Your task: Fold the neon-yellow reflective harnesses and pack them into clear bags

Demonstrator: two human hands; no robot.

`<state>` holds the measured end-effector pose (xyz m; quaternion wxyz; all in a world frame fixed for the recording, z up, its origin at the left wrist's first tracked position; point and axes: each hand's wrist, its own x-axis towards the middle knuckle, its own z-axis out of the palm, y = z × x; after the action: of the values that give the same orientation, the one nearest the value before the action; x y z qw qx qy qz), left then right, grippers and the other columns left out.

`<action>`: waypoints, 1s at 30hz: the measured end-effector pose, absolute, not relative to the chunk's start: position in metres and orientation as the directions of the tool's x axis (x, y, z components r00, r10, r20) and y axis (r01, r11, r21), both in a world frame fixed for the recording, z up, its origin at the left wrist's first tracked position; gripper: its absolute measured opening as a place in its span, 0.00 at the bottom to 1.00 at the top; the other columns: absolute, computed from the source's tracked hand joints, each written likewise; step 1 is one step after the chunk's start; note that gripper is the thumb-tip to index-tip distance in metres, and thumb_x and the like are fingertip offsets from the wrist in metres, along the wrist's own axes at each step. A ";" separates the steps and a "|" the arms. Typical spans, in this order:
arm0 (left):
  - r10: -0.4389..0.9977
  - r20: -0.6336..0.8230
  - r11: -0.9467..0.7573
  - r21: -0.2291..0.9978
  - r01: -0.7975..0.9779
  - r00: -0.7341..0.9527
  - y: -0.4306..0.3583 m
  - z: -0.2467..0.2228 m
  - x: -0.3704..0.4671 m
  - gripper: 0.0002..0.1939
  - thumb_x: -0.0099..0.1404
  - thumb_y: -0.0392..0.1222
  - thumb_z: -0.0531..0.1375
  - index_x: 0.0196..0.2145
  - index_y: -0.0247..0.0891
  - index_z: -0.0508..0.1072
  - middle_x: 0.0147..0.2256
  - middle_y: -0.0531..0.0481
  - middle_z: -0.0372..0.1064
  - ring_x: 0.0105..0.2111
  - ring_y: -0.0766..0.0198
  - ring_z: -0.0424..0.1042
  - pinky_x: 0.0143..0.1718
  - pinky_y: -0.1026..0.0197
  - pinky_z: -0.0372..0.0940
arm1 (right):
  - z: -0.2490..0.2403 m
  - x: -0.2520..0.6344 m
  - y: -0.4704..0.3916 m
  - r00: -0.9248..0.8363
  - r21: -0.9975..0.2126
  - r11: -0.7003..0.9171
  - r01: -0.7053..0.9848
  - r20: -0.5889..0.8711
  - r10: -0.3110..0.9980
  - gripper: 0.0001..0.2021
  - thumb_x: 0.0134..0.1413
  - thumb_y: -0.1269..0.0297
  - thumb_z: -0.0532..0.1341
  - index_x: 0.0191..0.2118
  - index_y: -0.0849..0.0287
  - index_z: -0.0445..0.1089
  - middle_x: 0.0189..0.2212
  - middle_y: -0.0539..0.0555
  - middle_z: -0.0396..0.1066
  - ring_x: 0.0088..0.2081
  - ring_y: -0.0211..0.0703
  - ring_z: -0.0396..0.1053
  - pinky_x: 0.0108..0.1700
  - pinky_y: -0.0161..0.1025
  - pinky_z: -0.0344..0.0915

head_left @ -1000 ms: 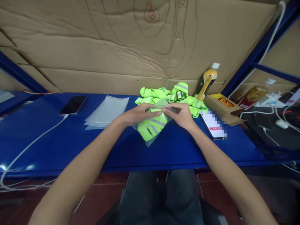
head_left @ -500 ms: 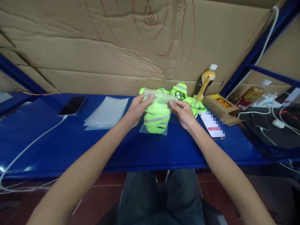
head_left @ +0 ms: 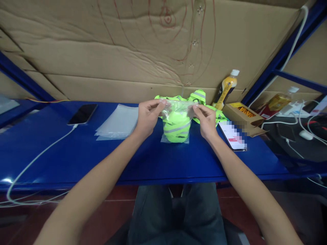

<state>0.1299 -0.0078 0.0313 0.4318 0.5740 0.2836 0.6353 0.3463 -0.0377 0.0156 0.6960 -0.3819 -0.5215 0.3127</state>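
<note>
Head view: nearest, the person's legs (head_left: 176,217) sit below the near edge of the blue table (head_left: 163,166), and both bare forearms reach over it. Ahead, mid-table, is a clear bag (head_left: 176,117) with a folded green strap (head_left: 176,136) inside, its top toward the far side; whether its bottom touches the table I cannot tell. The step in hand looks to be closing the bag, the strap being well inside; the next move probably calls for an even pinch along the top edge. The left hand (head_left: 150,116) is clamped on the bag's far left corner, thumb pointing right and away; the right hand (head_left: 206,119) pinches the far right corner, thumb angled left and away, so the edge spans between them. Whether it is sealed is too small to tell. To the left lies a stack of bags (head_left: 117,122), with a black phone (head_left: 83,114) farther left; on the right is a lit phone (head_left: 230,136) beside a box (head_left: 242,117). Farther back, more straps (head_left: 198,96) lie behind the bag, and a bottle (head_left: 225,89) stands right, before the cardboard (head_left: 102,61).
</note>
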 end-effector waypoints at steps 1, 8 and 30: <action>0.871 0.491 -0.475 0.853 -0.215 0.025 -0.007 0.030 0.130 0.24 0.57 0.64 0.79 0.33 0.40 0.88 0.36 0.45 0.84 0.34 0.58 0.81 0.32 0.62 0.74 | 0.015 0.346 -0.038 0.250 -0.857 0.512 -0.050 0.486 0.838 0.21 0.49 0.37 0.78 0.34 0.50 0.86 0.37 0.51 0.86 0.38 0.46 0.81 0.44 0.43 0.79; 0.795 0.607 -0.597 0.783 -0.175 0.002 -0.006 0.025 0.131 0.19 0.64 0.61 0.76 0.33 0.41 0.88 0.34 0.47 0.84 0.32 0.61 0.78 0.37 0.60 0.73 | 0.015 0.342 -0.038 0.283 -0.844 0.507 -0.176 0.450 0.847 0.14 0.51 0.48 0.78 0.28 0.51 0.83 0.30 0.49 0.82 0.31 0.42 0.77 0.39 0.41 0.75; 0.793 0.609 -0.603 0.788 -0.121 0.013 -0.021 0.026 0.143 0.14 0.60 0.52 0.78 0.32 0.39 0.86 0.32 0.48 0.82 0.30 0.62 0.76 0.35 0.60 0.71 | 0.019 0.330 -0.048 0.220 -0.831 0.550 -0.078 0.524 0.823 0.19 0.47 0.40 0.80 0.31 0.51 0.85 0.32 0.50 0.83 0.36 0.44 0.76 0.43 0.43 0.73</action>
<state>0.1425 -0.0208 0.0259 0.3529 0.6180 0.2717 0.6478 0.3298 -0.0477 0.0195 0.6992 -0.3480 -0.5351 0.3220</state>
